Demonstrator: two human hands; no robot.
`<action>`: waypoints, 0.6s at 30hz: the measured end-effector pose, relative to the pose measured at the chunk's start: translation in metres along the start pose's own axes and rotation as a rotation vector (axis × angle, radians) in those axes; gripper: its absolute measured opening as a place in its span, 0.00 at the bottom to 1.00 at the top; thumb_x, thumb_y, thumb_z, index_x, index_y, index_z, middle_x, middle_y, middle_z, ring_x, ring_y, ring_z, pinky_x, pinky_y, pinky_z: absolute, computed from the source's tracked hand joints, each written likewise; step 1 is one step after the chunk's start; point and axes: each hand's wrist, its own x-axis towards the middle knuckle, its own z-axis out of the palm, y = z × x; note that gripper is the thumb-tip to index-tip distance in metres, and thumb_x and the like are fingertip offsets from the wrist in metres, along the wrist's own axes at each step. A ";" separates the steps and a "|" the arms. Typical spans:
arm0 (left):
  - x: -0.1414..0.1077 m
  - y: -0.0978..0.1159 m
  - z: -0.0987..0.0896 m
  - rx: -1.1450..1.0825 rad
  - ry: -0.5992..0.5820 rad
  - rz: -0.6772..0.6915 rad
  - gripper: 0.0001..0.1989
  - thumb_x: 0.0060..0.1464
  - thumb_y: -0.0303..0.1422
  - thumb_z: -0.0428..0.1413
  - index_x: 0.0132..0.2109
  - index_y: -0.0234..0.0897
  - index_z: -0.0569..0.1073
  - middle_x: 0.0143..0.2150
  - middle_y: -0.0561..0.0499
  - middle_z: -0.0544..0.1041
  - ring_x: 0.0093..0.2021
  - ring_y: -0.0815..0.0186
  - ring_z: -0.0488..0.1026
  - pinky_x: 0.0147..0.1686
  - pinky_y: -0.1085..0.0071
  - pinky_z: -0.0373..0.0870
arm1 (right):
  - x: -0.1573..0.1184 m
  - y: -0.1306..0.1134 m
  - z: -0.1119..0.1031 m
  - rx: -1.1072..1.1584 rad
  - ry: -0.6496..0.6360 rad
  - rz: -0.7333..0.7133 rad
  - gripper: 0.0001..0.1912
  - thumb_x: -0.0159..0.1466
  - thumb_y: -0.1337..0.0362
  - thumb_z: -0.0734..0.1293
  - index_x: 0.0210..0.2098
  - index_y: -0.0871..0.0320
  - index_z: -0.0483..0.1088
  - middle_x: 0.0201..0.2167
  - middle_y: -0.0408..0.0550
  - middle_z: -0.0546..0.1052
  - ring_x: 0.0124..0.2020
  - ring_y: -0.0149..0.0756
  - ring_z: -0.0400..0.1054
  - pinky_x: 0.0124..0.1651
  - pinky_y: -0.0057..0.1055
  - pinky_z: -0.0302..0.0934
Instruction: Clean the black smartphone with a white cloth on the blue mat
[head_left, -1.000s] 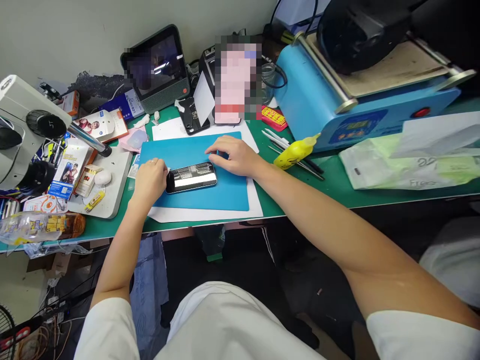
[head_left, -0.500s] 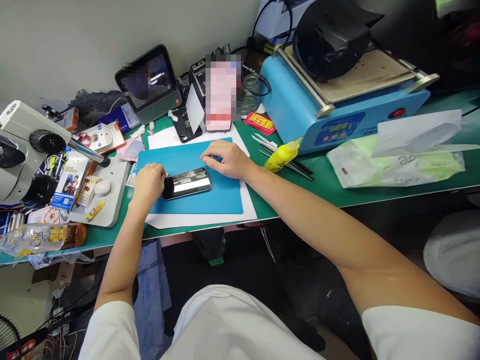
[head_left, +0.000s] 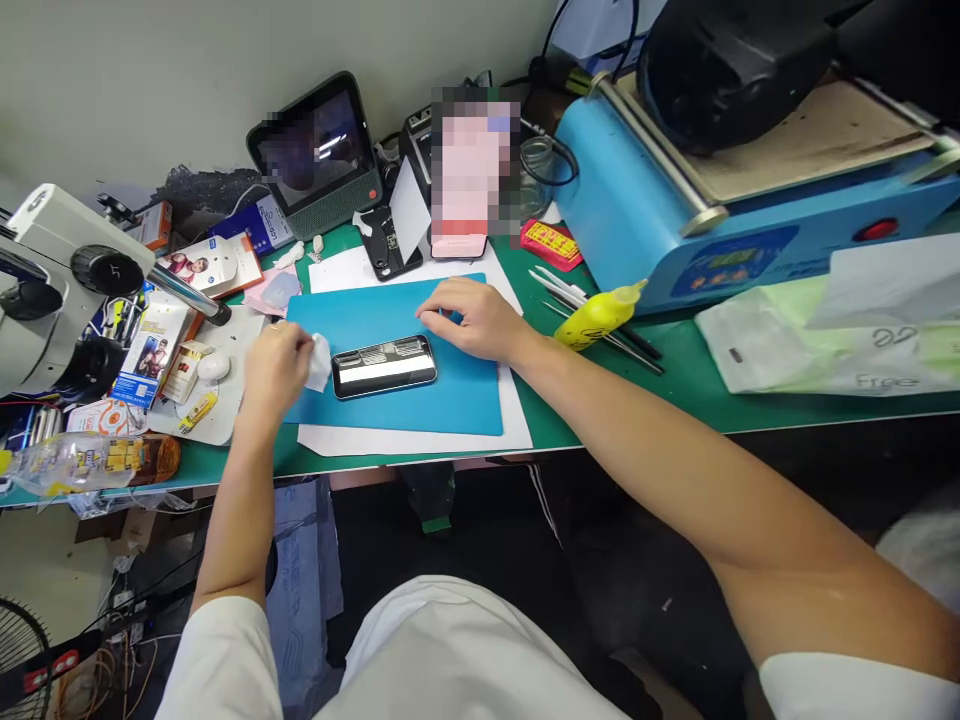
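Observation:
A black phone with a reflective screen (head_left: 384, 367) lies face up on a blue mat (head_left: 412, 412), which rests on white paper. Just left of the phone, my left hand (head_left: 277, 365) is raised with its fingers closed on a small white tissue (head_left: 319, 363) that hangs toward the phone. Over the mat, beyond the phone's right end, my right hand (head_left: 469, 318) has its fingers bent, thumb and forefinger apart, and nothing shows in it.
A microscope (head_left: 75, 270) and a bottle (head_left: 97, 462) stand at left. Behind the mat are a smart display (head_left: 319, 150), an upright pink-screened phone (head_left: 472, 170) and a black phone part (head_left: 386, 243). Rightward are a yellow bottle (head_left: 600, 315), tweezers, a blue machine (head_left: 637, 220) and a tissue pack (head_left: 787, 350).
My left hand has moved left, off the phone's left end, and the white tissue now shows clearly. My right hand keeps about the same place over the mat. The view has shifted slightly.

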 end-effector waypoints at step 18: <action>0.003 0.040 0.022 0.018 -0.153 0.120 0.11 0.69 0.27 0.50 0.39 0.40 0.74 0.42 0.43 0.80 0.46 0.51 0.75 0.41 0.60 0.69 | 0.000 -0.003 0.001 -0.015 -0.041 -0.008 0.14 0.72 0.58 0.64 0.33 0.52 0.78 0.32 0.50 0.81 0.36 0.46 0.72 0.44 0.47 0.68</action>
